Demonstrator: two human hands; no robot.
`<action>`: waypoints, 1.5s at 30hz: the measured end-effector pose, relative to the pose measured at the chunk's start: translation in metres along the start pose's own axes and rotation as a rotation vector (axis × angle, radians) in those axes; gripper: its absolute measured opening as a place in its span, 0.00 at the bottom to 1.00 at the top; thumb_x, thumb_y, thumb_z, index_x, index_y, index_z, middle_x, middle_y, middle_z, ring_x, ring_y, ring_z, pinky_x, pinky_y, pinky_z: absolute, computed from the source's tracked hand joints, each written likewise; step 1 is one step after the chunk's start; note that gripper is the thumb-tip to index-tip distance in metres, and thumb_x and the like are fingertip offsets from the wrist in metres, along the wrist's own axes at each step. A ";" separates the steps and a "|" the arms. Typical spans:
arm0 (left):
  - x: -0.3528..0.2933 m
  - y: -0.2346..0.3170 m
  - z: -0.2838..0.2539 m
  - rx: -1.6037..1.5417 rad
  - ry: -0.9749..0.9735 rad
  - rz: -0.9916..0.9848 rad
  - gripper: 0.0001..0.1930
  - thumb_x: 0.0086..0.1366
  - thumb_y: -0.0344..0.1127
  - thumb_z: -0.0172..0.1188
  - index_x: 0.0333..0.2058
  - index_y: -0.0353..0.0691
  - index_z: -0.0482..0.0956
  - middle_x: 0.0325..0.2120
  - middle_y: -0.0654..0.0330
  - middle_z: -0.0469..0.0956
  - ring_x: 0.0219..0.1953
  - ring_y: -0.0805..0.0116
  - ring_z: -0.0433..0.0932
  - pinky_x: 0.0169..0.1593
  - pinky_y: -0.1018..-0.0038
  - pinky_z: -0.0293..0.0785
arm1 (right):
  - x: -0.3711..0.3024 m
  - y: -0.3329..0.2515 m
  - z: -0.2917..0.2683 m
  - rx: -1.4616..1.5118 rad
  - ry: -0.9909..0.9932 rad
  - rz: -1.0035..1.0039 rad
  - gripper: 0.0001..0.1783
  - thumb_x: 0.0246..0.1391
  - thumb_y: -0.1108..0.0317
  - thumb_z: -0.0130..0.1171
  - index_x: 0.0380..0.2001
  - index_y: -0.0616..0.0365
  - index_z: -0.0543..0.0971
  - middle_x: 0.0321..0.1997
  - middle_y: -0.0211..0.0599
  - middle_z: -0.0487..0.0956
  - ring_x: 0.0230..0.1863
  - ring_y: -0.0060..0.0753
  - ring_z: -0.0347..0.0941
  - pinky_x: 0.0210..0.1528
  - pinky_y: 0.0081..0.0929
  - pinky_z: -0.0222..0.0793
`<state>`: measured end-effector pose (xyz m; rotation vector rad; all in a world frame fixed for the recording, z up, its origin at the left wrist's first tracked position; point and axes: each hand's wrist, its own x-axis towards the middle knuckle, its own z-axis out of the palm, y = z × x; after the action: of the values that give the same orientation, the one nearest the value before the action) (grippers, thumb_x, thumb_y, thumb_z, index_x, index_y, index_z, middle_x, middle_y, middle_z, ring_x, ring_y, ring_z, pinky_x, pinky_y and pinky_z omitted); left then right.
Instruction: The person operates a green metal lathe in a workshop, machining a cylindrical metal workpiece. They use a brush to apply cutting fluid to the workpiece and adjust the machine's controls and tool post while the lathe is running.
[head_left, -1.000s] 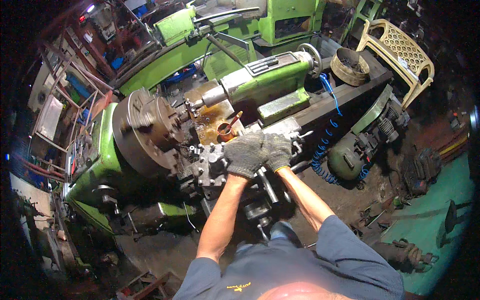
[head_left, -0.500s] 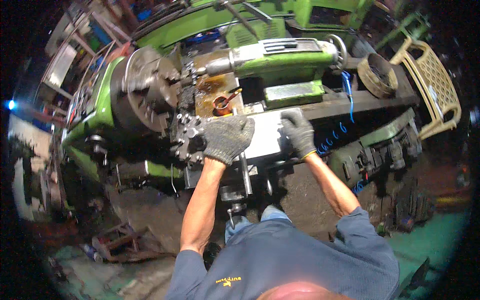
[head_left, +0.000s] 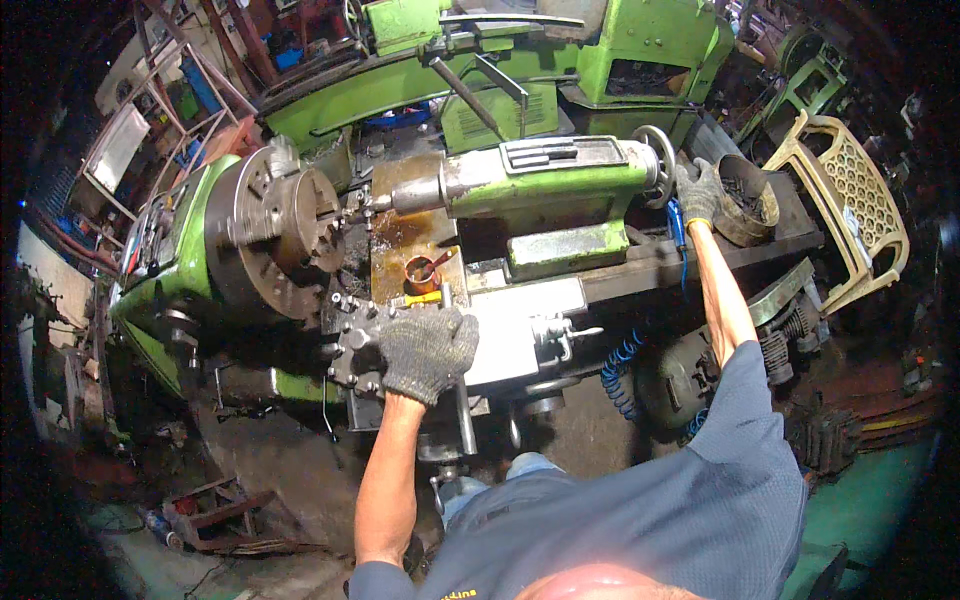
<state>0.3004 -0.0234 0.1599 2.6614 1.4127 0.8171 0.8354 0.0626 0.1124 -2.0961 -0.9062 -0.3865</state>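
Observation:
My left hand (head_left: 430, 352), in a dark grey knit glove, is closed over a metal lever (head_left: 464, 420) beside the lathe's tool post (head_left: 355, 345); the glove hides its fingertips. My right hand (head_left: 702, 195), gloved alike, reaches far right, fingers stretched out between the tailstock handwheel (head_left: 658, 168) and a round metal tub (head_left: 748, 205) of dark bits. Just below its fingers a blue air gun (head_left: 677, 226) rests at the bed. The large round chuck (head_left: 290, 225) is at the left, facing the green tailstock (head_left: 560, 180).
An orange-brown pot (head_left: 421, 272) with a brush stands on the oily carriage. A pale flat plate (head_left: 505, 335) lies right of my left hand. A coiled blue hose (head_left: 618, 380) hangs below the bed. A beige plastic chair (head_left: 860, 190) stands far right.
My right hand has left the pale plate and moved right and away from me to beside the handwheel and tub. My left hand stays at the tool post. The whole view has shifted.

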 end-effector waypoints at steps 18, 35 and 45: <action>0.004 0.004 -0.012 -0.049 -0.091 -0.033 0.18 0.62 0.45 0.59 0.16 0.44 0.77 0.12 0.53 0.73 0.16 0.51 0.73 0.23 0.56 0.67 | 0.050 -0.009 0.081 -0.357 -0.175 0.122 0.25 0.55 0.44 0.60 0.45 0.52 0.82 0.48 0.51 0.83 0.53 0.58 0.78 0.57 0.50 0.73; 0.000 0.000 -0.003 -0.231 -0.131 0.171 0.07 0.58 0.42 0.58 0.27 0.48 0.81 0.20 0.60 0.77 0.21 0.59 0.78 0.22 0.57 0.68 | 0.071 0.036 0.091 -0.433 -0.090 0.058 0.24 0.48 0.57 0.57 0.45 0.60 0.83 0.44 0.63 0.82 0.49 0.62 0.79 0.50 0.50 0.73; -0.001 -0.006 -0.006 -0.402 -0.201 0.105 0.06 0.58 0.42 0.58 0.31 0.54 0.82 0.22 0.60 0.78 0.23 0.58 0.79 0.24 0.57 0.70 | 0.076 0.046 0.095 -0.433 -0.050 -0.025 0.23 0.51 0.52 0.55 0.44 0.55 0.84 0.45 0.57 0.82 0.49 0.62 0.78 0.52 0.50 0.72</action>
<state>0.2921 -0.0216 0.1634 2.4386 0.9540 0.7238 0.9177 0.1523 0.0680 -2.4978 -0.9415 -0.5880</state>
